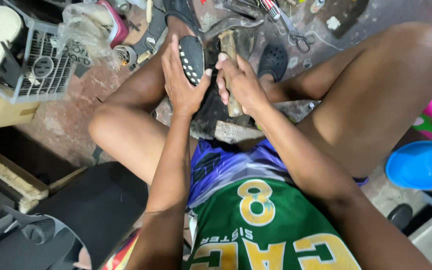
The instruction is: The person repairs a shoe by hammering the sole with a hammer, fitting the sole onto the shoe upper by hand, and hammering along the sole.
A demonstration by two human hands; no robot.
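Here, the left hand (182, 82) is wrapped around a black shoe sole (192, 59) with pale studs, fingers along its far side and thumb pressed at its near end, so the sole stands tilted with its tread facing up toward the camera. The right hand (241, 82) is closed around the wooden handle of a hammer (230, 60); the head end points to twelve o'clock, and the handle's lower end shows below the palm. Both sit between the person's raised knees, just above a dark block (208, 117) on the floor.

The sole looks like moulded rubber — light, bendy, and fairly grippy on its studded face; I would judge the best hold to be across its waist, as the left hand has it, since the toe end would flex. The hammer looks top-heavy, its wood worn smooth, so a firm hold low on the handle seems sensible.

Room is tight — the two thighs hem the hands in at nine and three o'clock. At twelve o'clock lie scissors (296, 34) and another dark shoe (273, 60); at ten o'clock a grey plastic basket (41, 65) stands well apart; at four o'clock sits a blue bowl (418, 165).
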